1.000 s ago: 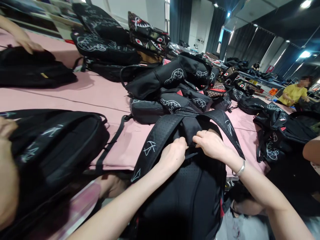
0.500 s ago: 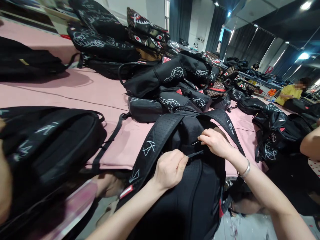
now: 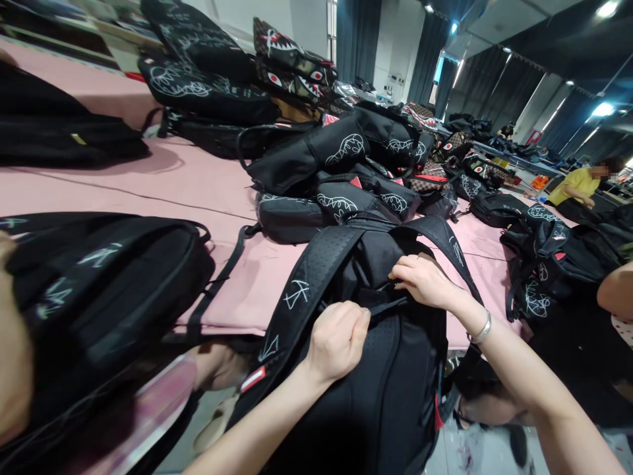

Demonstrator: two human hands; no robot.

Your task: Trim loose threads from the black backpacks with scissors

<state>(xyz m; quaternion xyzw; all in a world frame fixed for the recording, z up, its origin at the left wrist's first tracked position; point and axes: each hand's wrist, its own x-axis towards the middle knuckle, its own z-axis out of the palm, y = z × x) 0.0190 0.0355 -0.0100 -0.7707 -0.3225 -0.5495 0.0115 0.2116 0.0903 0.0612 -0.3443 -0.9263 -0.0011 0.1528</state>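
A black backpack (image 3: 376, 389) stands in front of me, its back panel facing me and its two shoulder straps (image 3: 306, 290) spread over the pink table edge. My left hand (image 3: 339, 340) is closed in a fist on a thin black strap or edge at the top of the back panel. My right hand (image 3: 425, 280) pinches the same dark strap just to the right, near the handle. A silver bracelet (image 3: 482, 328) circles my right wrist.
A pink-covered table (image 3: 163, 185) carries a heap of black shark-mouth backpacks (image 3: 341, 171). Another black backpack (image 3: 99, 284) lies at the left edge, next to another person's arm. A person in yellow (image 3: 576, 188) sits far right. Someone's arm (image 3: 616, 290) shows at right.
My left hand has slid down and toward me from the strap junction and closed into a fist. My right hand has stayed near the top. Another person's hand at far upper left is gone.
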